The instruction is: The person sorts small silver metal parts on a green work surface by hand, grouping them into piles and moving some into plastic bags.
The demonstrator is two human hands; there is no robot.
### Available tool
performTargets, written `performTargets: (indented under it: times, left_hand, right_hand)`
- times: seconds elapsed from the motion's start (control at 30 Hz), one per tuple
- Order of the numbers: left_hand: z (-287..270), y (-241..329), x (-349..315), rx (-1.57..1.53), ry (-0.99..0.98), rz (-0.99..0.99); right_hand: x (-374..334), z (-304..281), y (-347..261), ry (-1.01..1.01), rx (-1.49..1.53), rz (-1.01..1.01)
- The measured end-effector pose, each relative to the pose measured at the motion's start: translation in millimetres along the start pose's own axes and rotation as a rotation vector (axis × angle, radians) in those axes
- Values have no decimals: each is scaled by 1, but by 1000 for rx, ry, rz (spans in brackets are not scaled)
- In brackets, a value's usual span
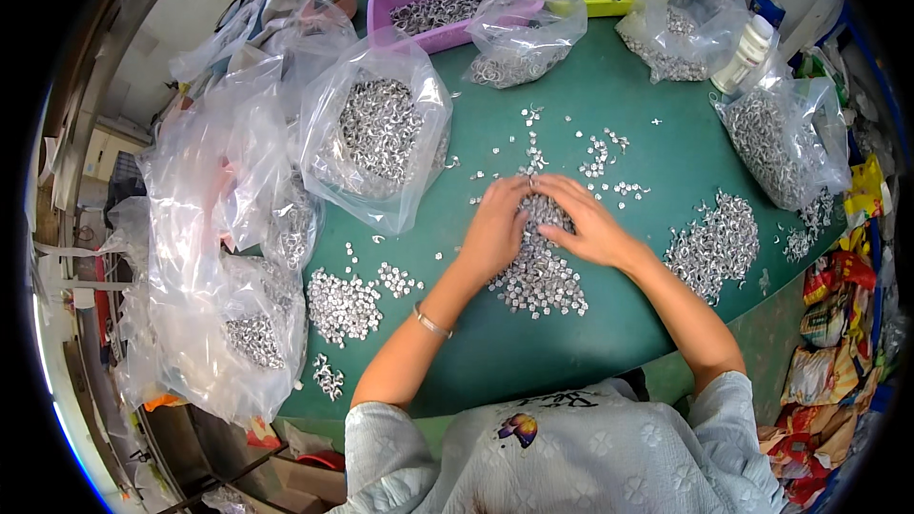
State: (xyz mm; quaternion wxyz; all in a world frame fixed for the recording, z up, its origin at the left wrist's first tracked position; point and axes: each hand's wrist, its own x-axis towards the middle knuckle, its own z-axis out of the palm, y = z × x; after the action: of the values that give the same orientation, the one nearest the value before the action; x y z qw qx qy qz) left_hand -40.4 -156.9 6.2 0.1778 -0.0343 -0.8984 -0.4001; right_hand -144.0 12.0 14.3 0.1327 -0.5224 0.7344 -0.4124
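Observation:
Small silver-coloured metal pieces lie in a heap (539,284) at the middle of the green table (457,362). My left hand (495,221) curves around the left and far side of this heap, its fingers extended against the pieces. From the right, my right hand (583,219) cups the same heap, thumb inward and fingers reaching to the far side. The fingertips of both hands nearly meet there. Neither hand grips a single piece that I can make out. Loose pieces (598,157) are scattered just beyond the hands.
Similar piles lie at left (343,306) and right (712,246). An open plastic bag of metal pieces (381,133) stands left of my hands. A purple basin (381,14), a green tray (609,7) and a white bottle (745,55) are farther back. Another filled bag (776,148) sits right.

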Motion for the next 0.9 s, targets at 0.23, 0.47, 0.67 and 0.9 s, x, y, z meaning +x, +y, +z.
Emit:
performTargets:
  times: [0.23,0.47,0.67,0.9]
  left_hand:
    - [-8,39,-60,55,-141,-22]
    - [-13,27,-64,-64,50,-96]
    - [15,23,-4,399,-6,-202]
    - [12,44,-43,414,-194,33]
  right_hand:
    - [-50,-3,-33,-164,1,-116]
    - [-59,-3,-35,198,-62,-69]
    - [19,-6,13,327,-230,156]
    - [36,-14,16,54,-465,159]
